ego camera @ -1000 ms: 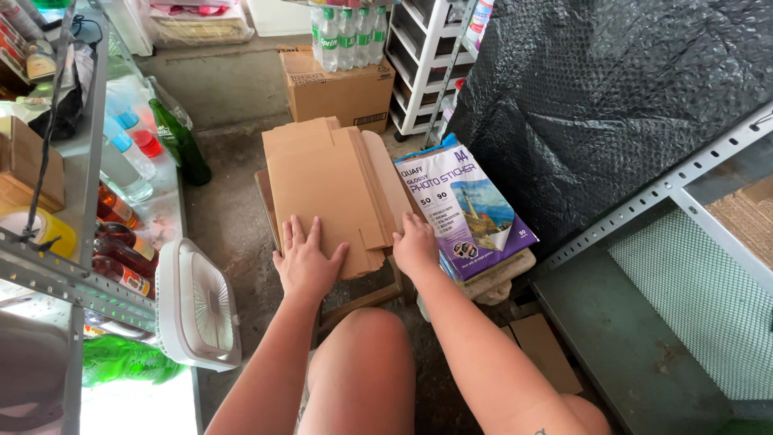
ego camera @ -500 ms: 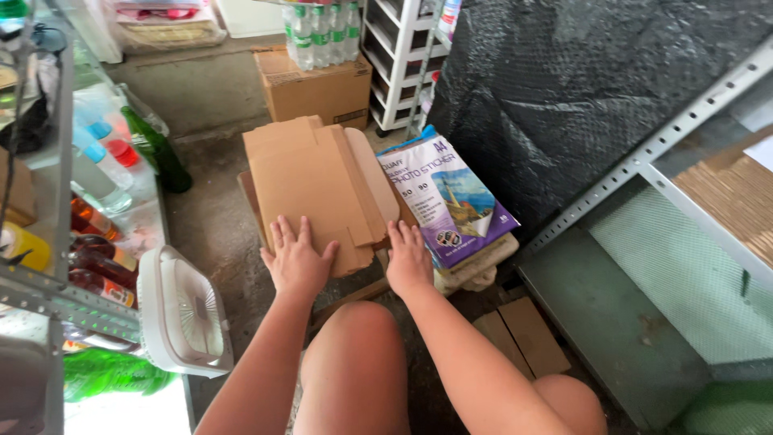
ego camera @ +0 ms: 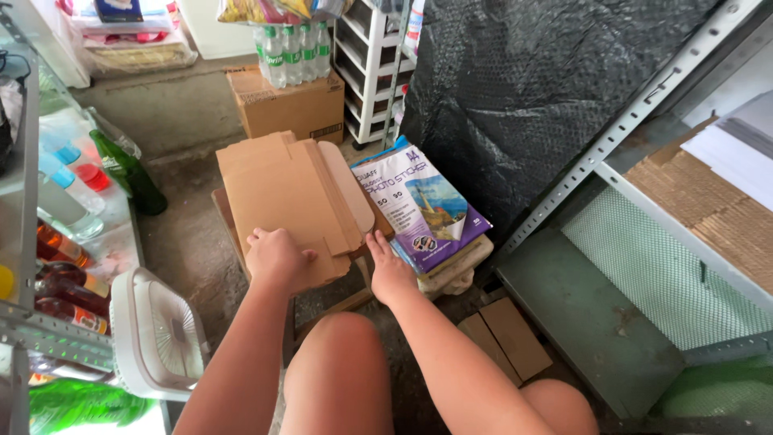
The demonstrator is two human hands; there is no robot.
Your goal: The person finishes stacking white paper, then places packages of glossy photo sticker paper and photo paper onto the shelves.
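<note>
Step in hand, judged: squaring the flat brown cardboard blank point(ego camera: 294, 201). Left hand point(ego camera: 278, 256) lay curled on its near edge; right hand point(ego camera: 390, 272) touched its corner, fingers extended, nothing gripped.

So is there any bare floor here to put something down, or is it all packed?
Bare concrete floor lies between the green glass bottle and the flattened brown cardboard sheets under both hands. Another patch is the grey-green shelf base on the right. It is crowded around the purple-and-white paper pack and the white fan.
</note>
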